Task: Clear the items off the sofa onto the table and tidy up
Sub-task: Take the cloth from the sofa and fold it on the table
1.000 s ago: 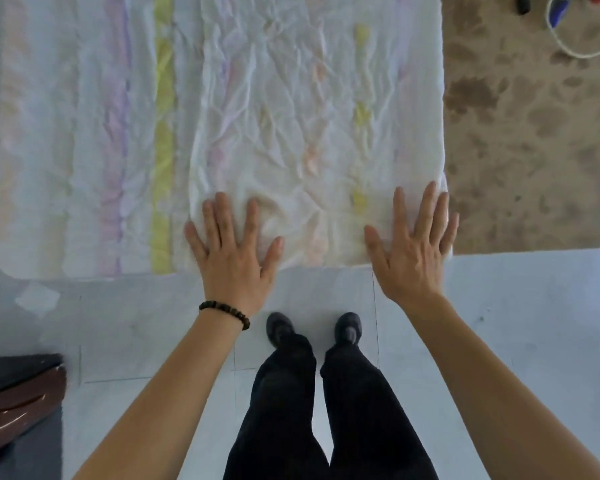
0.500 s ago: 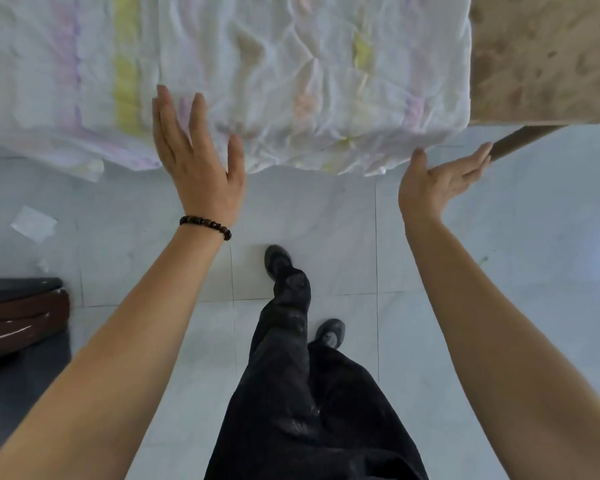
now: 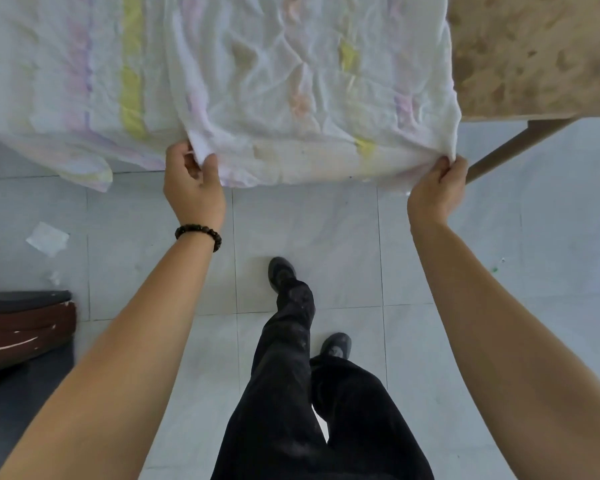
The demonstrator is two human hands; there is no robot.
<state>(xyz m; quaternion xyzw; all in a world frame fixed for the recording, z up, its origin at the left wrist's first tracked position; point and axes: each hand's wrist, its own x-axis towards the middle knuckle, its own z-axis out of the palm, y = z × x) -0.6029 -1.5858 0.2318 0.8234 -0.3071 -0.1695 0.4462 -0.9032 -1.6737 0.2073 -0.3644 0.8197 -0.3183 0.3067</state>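
"Head view: what has each hand got?"

"Both have the cloth (image 3: 291, 81). The left hand (image 3: 193, 188) is curled, its thumb and fingers pinching the near edge of the upper folded layer. The right hand (image 3: 437, 192) is closed round the near right corner, with the cloth bunched in its grip."

"And where does the cloth lie?"

"It is spread over the tabletop (image 3: 541, 53), white and creased, with pale yellow, pink and purple stripes. Its near edge hangs over the tabletop's front edge. A lower layer droops to the left of the left hand, towards the floor (image 3: 309, 237). To the right of the cloth the tabletop shows mottled brown."

"What about edges and room to move?"

"The cloth's right edge runs up from the right hand, and a table leg (image 3: 510, 147) slants out just beside that hand. Pale floor tiles lie open between the table and the person's legs, one shoe (image 3: 281, 271) set ahead of the other. On the left a scrap of paper (image 3: 47, 238) lies on the tiles. A dark brown piece of furniture (image 3: 25, 327) sits at the lower left, well apart from the left hand. A beaded bracelet (image 3: 198, 233) circles the left wrist."
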